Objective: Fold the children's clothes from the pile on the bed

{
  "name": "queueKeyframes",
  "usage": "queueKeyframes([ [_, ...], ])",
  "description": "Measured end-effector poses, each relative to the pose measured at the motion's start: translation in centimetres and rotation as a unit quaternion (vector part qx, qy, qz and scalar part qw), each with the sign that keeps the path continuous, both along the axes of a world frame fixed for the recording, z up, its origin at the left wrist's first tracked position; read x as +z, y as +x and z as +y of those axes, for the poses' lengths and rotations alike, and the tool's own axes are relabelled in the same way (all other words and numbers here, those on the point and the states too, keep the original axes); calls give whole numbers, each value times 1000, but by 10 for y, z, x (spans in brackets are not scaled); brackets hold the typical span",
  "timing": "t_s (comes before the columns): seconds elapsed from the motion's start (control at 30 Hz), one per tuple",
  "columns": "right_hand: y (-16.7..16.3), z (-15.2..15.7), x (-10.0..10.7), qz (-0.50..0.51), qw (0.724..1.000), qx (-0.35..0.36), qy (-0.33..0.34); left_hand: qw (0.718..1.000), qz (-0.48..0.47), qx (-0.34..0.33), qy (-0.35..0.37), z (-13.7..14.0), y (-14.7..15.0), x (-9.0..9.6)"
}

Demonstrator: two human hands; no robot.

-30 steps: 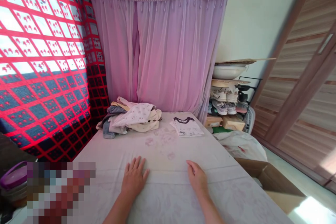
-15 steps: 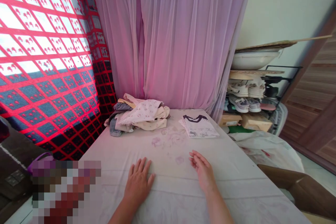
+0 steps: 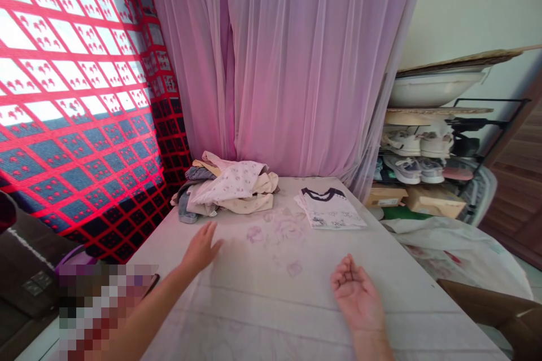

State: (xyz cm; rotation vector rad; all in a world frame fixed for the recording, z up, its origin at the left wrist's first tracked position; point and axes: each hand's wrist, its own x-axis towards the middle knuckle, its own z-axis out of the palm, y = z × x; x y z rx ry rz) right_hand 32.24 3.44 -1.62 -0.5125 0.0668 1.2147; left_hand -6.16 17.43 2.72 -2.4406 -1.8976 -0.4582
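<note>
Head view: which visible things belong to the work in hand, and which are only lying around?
Likely in the work:
clothes pile, nearest the left hand
folded top, beyond the right hand

Apparently only lying around:
shoes
white basin, above them
cardboard box

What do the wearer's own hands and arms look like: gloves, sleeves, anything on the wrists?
Both left hand and right hand are ungloved. Left forearm and right forearm are bare as far as visible; no sleeves, watch, bracelet or cables show.
</note>
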Motion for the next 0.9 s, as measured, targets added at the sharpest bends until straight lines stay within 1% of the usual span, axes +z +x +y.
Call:
queueKeyframes([
  [0.07, 2, 0, -4, -23, 1000, 4, 6, 998, 7, 56, 18, 29, -12, 23],
  [0.17, 3, 1, -7, -41, 999, 7, 5, 991, 6, 135, 0, 61, -24, 54],
  [0.27, 2, 2, -9, -67, 998, 13, 9, 988, 7, 155, -10, 83, -31, 71],
  [0.37, 1, 3, -9, -66, 998, 17, 4, 986, 10, 162, -33, 96, -34, 74],
  [0.5, -1, 3, -4, -37, 999, 17, -10, 986, 19, 153, -60, 102, -32, 72],
  [0.57, -2, 3, -2, -24, 999, 18, -16, 986, 27, 155, -55, 102, -30, 72],
  [0.63, -3, 4, -1, -21, 1000, 16, -16, 983, 30, 177, -35, 102, -30, 75],
  [0.73, -3, 4, -4, -55, 998, 14, -6, 979, 14, 201, -32, 102, -30, 83],
  [0.83, -2, 5, -7, -89, 996, 13, -2, 984, 5, 171, -53, 101, -25, 92],
  [0.9, -3, 5, -7, -83, 996, 11, -7, 989, 4, 139, -44, 96, -14, 94],
])
